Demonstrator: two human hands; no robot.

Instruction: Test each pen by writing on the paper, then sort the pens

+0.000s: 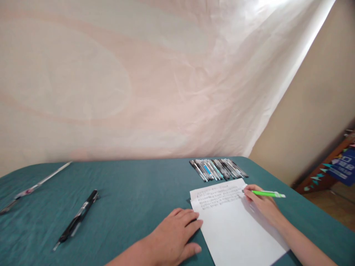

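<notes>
A white sheet of paper (235, 232) with several lines of handwriting at its top lies on the teal tablecloth (133, 192). My right hand (262, 205) is closed round a green pen (267, 193), its tip at the upper right of the writing. My left hand (174, 236) lies flat with fingers stretched out, its fingertips touching the sheet's left edge. It holds nothing.
A row of several pens (217, 169) lies just beyond the paper. A black pen (77, 220) lies to the left, and a long thin pen (36, 186) sits near the far left edge. A pale cloth backdrop (138, 81) hangs behind the table. A wooden shelf (330, 166) stands at right.
</notes>
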